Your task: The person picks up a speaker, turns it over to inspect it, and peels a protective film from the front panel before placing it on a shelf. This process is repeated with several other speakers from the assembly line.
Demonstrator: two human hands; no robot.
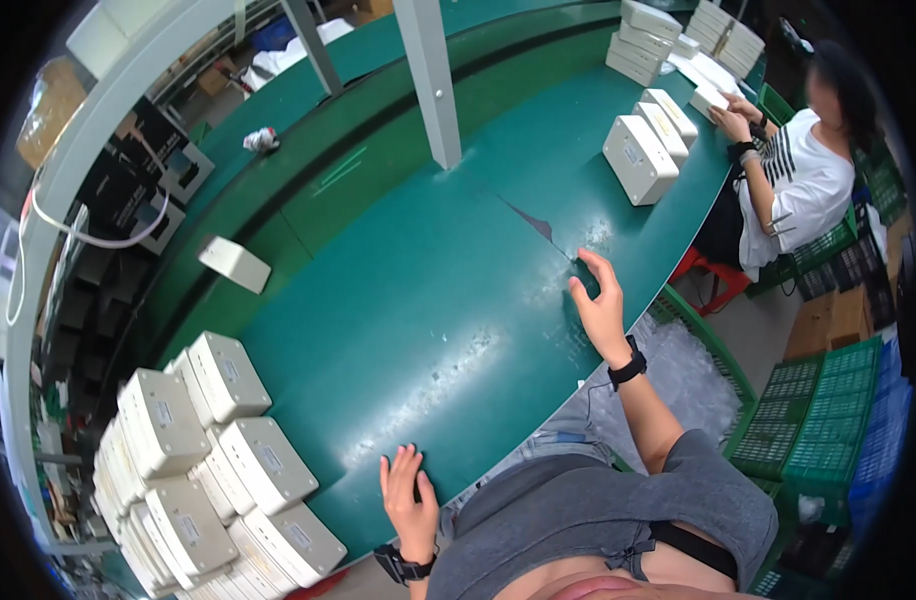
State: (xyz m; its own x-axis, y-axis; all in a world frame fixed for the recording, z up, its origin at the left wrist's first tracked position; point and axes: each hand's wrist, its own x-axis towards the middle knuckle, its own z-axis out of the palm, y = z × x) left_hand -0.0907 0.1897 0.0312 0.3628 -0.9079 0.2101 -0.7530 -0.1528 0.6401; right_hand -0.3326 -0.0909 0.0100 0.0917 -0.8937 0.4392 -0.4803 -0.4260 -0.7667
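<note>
My left hand point(410, 500) hovers over the near edge of the green table point(448, 300), its fingers stretched out and nothing in them. Just left of it stand stacked rows of off-white plastic boxes point(270, 462), each with a small label. My right hand point(600, 308) is over the table further right, thumb and fingers apart, holding nothing. Beyond it, toward the far right, a few more off-white boxes point(638, 160) stand on edge in a short row. Both my wrists wear black bands.
A single white box point(236, 264) lies on the conveyor belt point(308, 215) beyond the table. A grey post point(430, 90) rises at the table's far side. At right, a co-worker point(793, 180) handles a white box point(708, 98). Green crates point(818, 400) stand at the lower right.
</note>
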